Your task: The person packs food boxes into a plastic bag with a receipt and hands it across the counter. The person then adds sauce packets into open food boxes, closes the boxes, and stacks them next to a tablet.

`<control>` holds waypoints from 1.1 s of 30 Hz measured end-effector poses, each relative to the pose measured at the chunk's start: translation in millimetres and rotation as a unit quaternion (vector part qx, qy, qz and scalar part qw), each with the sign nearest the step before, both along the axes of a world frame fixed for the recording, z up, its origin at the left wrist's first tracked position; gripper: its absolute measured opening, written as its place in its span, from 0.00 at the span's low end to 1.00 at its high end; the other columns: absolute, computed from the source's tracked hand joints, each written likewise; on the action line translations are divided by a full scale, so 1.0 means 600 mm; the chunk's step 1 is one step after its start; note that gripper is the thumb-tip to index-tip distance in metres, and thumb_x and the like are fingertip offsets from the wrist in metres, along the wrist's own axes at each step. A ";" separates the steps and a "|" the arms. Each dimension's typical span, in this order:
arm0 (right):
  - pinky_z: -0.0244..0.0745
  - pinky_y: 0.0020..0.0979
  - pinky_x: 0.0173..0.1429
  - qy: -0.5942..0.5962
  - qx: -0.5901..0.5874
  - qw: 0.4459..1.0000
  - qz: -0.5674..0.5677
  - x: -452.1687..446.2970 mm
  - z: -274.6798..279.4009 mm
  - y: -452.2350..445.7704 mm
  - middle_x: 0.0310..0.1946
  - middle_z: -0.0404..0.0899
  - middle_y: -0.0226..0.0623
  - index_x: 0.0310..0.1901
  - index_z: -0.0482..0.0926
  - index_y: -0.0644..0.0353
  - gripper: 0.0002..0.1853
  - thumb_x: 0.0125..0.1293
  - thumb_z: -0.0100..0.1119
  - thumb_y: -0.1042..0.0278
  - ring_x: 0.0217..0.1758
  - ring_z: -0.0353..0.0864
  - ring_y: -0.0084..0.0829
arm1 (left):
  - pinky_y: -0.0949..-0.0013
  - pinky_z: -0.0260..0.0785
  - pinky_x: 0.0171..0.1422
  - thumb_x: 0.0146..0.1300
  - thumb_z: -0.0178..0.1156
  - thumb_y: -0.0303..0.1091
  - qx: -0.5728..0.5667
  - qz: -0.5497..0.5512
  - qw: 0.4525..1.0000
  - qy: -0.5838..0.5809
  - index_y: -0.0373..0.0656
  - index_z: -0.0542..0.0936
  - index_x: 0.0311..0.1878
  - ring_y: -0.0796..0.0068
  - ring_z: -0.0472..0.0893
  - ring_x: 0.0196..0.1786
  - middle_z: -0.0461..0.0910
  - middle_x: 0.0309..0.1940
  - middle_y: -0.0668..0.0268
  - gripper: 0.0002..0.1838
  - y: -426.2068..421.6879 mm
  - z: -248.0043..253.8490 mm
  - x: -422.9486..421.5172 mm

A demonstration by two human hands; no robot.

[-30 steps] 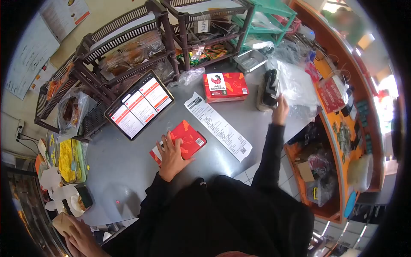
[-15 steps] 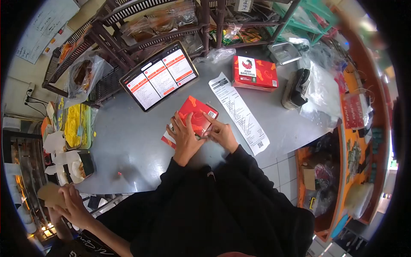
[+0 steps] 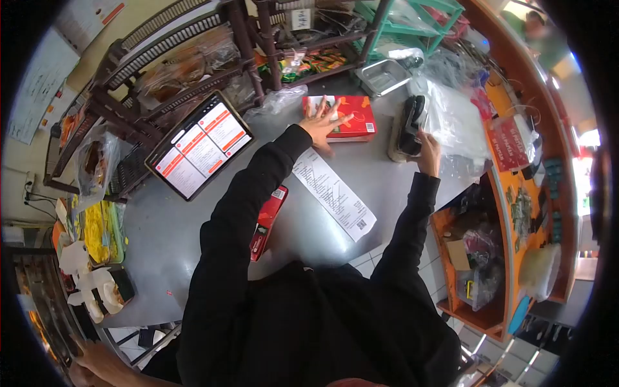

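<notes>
My left hand lies with spread fingers on top of a red cardboard food box at the back of the metal table. To the right, my right hand has its fingers curled against the near right side of a black-topped object with pale, clear-looking sides; its exact kind I cannot make out. A second red box rests near my body, partly covered by my left sleeve. Between the boxes a long printed receipt with pen strokes lies flat.
A tablet leans before dark plastic racks. A metal tray and clear plastic bags are at the back right. At left stand a tub of yellow food and open cartons. Another person's arm is at lower left.
Both hands have left the nearer red box. My left hand has moved forward onto the far box, my right hand rightward to the black-topped object. The other person's hands have lowered.
</notes>
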State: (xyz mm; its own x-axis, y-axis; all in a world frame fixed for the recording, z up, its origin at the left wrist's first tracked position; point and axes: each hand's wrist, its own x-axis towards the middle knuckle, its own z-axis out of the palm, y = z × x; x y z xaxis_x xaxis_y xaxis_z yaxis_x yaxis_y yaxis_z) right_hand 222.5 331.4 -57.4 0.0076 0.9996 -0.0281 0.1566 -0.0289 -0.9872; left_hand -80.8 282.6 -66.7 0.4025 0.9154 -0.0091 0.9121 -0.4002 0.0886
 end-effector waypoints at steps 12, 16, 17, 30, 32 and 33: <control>0.68 0.22 0.28 0.148 0.050 0.982 0.107 -0.113 -0.022 -0.122 0.25 0.78 0.33 0.33 0.78 0.65 0.04 0.59 0.56 0.75 0.21 0.73 0.23 | 0.43 0.40 0.65 0.33 0.63 0.66 0.047 0.086 0.994 -0.037 0.60 0.54 0.67 0.43 0.53 0.63 0.48 0.63 0.37 0.54 0.046 -0.019 0.004; 0.63 0.19 0.23 -0.024 0.051 0.991 0.122 -0.208 -0.026 -0.072 0.18 0.74 0.26 0.53 0.74 0.59 0.18 0.58 0.58 0.73 0.19 0.68 0.14 | 0.44 0.49 0.60 0.33 0.67 0.58 0.148 0.129 0.976 -0.095 0.58 0.57 0.63 0.42 0.58 0.57 0.55 0.55 0.40 0.50 0.012 -0.050 0.038; 0.63 0.18 0.23 -0.090 0.053 0.989 0.103 -0.217 -0.031 -0.066 0.17 0.74 0.25 0.54 0.73 0.57 0.20 0.58 0.58 0.73 0.19 0.67 0.13 | 0.45 0.51 0.58 0.33 0.67 0.56 0.168 0.152 0.969 -0.096 0.58 0.58 0.62 0.43 0.59 0.57 0.56 0.54 0.40 0.49 0.005 -0.050 0.045; 0.66 0.28 0.45 -0.309 0.417 0.841 -0.152 -0.077 0.006 -0.055 0.29 0.76 0.36 0.51 0.72 0.60 0.20 0.54 0.59 0.71 0.34 0.73 0.26 | 0.49 0.56 0.52 0.33 0.70 0.49 0.165 0.232 0.942 -0.180 0.53 0.64 0.57 0.50 0.65 0.52 0.65 0.47 0.49 0.43 -0.140 0.126 0.008; 0.66 0.28 0.44 -0.304 0.308 0.884 -0.179 -0.029 0.032 -0.047 0.28 0.75 0.36 0.45 0.75 0.63 0.16 0.58 0.57 0.63 0.34 0.71 0.24 | 0.49 0.54 0.57 0.36 0.70 0.48 0.160 0.299 0.921 -0.190 0.53 0.63 0.58 0.48 0.63 0.56 0.63 0.51 0.48 0.43 -0.252 0.186 -0.004; 0.67 0.27 0.41 -0.172 0.199 0.961 -0.086 0.000 0.015 -0.023 0.28 0.74 0.34 0.44 0.76 0.63 0.16 0.60 0.56 0.60 0.33 0.71 0.23 | 0.48 0.53 0.59 0.37 0.70 0.48 0.133 0.349 0.908 -0.188 0.53 0.63 0.59 0.46 0.62 0.58 0.61 0.54 0.46 0.43 -0.307 0.206 -0.002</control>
